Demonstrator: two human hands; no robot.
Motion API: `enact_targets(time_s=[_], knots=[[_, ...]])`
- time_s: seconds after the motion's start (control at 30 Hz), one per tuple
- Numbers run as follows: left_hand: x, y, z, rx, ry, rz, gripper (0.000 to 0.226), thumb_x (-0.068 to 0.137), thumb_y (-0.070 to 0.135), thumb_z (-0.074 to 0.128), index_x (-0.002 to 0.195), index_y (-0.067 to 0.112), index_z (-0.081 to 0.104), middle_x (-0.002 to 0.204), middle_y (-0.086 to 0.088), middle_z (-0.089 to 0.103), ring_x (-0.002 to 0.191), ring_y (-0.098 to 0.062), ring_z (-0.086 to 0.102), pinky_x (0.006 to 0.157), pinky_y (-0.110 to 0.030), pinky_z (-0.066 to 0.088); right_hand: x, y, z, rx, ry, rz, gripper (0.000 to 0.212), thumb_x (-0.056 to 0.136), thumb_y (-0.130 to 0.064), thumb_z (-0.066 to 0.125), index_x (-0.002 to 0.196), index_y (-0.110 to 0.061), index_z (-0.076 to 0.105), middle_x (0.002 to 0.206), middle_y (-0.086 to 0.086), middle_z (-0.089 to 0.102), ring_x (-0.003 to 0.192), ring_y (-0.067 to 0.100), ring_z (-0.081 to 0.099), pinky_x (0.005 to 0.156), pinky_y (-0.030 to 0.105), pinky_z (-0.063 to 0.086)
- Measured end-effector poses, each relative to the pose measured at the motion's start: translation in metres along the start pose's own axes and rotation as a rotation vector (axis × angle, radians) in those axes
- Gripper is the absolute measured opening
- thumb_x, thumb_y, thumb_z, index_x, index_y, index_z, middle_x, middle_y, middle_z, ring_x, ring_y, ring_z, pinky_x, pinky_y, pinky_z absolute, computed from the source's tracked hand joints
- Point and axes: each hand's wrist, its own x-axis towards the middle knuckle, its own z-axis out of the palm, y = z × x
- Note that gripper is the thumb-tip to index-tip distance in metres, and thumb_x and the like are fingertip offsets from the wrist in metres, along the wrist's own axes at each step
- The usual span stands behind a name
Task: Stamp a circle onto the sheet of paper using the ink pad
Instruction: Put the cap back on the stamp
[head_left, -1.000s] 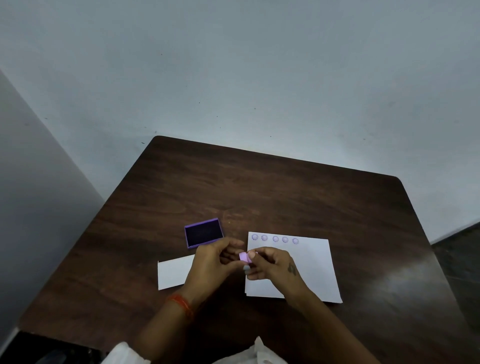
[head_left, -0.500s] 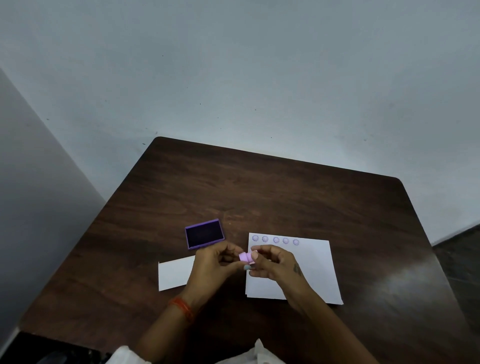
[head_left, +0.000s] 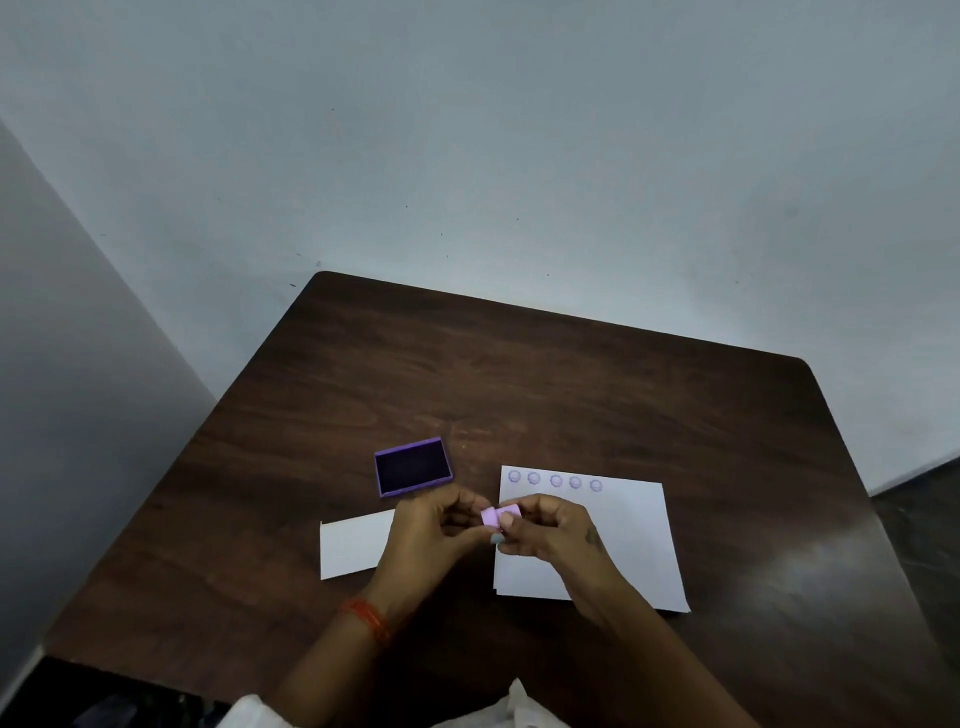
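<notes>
Two hands are meeting just above the near middle of the dark wooden table (head_left: 571, 374), both pinching a small pale purple stamp (head_left: 500, 517) between their fingertips. The left hand (head_left: 434, 535), with an orange thread band (head_left: 369, 618) around its wrist, is gripping the stamp's left end, while the right hand (head_left: 550, 530) is curling its fingers around the right end. The stamp is being held over the left edge of the white sheet of paper (head_left: 623, 540), which is lying flat on the table to the right of the hands. Five faint purple circles (head_left: 555, 480) are sitting in a row along the far edge of that sheet. The purple ink pad (head_left: 413, 466) is lying open on the table just beyond the left hand, its dark inked surface facing up, and it is sitting apart from the sheet. A smaller white piece of paper (head_left: 356, 543) is lying to the left, partly hidden under the left hand. Whether the stamp's printing face is pointing up or down cannot be told. A pale grey wall (head_left: 467, 156) is rising behind the table.
</notes>
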Motion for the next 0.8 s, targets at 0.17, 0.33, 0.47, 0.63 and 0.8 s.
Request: enact_targets(time_s=[0.17, 0.33, 0.47, 0.63, 0.8], knots=[[0.000, -0.003, -0.002, 0.063, 0.021, 0.069, 0.017, 0.071, 0.024, 0.078, 0.085, 0.029, 0.070, 0.085, 0.012, 0.074, 0.081, -0.003, 0.069, 0.072, -0.014, 0.056, 0.005, 0.000, 0.007, 0.067, 0.013, 0.104, 0.025, 0.080, -0.030, 0.067, 0.096, -0.011, 0.067, 0.090, 0.007, 0.074, 0.075, 0.019, 0.074, 0.070, 0.024, 0.060], [-0.002, -0.006, -0.005, 0.088, 0.061, 0.111, 0.019, 0.071, 0.025, 0.078, 0.084, 0.034, 0.068, 0.084, 0.016, 0.073, 0.083, -0.001, 0.068, 0.071, -0.010, 0.054, 0.008, -0.001, 0.012, 0.086, -0.018, 0.089, 0.019, 0.079, -0.018, 0.070, 0.097, -0.011, 0.069, 0.095, 0.008, 0.073, 0.080, 0.018, 0.073, 0.068, 0.022, 0.059], [-0.001, -0.008, -0.005, 0.178, 0.062, 0.140, 0.027, 0.073, 0.022, 0.076, 0.087, 0.041, 0.063, 0.086, 0.023, 0.067, 0.086, 0.005, 0.065, 0.078, -0.011, 0.055, 0.013, 0.002, 0.016, 0.127, -0.012, 0.129, 0.027, 0.079, -0.020, 0.070, 0.102, -0.006, 0.068, 0.097, 0.012, 0.073, 0.082, 0.022, 0.073, 0.071, 0.024, 0.060], [0.003, -0.020, -0.009, 0.280, 0.119, 0.085, 0.051, 0.073, 0.021, 0.076, 0.120, 0.027, 0.056, 0.119, 0.008, 0.061, 0.105, -0.006, 0.059, 0.087, -0.015, 0.047, 0.026, 0.011, 0.025, -0.184, 0.163, 0.022, 0.017, 0.075, -0.033, 0.073, 0.086, -0.020, 0.070, 0.085, -0.002, 0.073, 0.079, 0.014, 0.070, 0.069, 0.016, 0.055], [0.002, -0.030, -0.022, 0.352, 0.155, 0.036, 0.052, 0.073, 0.024, 0.076, 0.120, 0.029, 0.055, 0.125, 0.005, 0.058, 0.101, -0.003, 0.056, 0.078, -0.005, 0.040, 0.042, 0.018, 0.031, -0.555, 0.211, -0.189, 0.013, 0.083, -0.028, 0.063, 0.081, -0.018, 0.071, 0.082, 0.000, 0.072, 0.069, 0.005, 0.059, 0.066, 0.008, 0.041]])
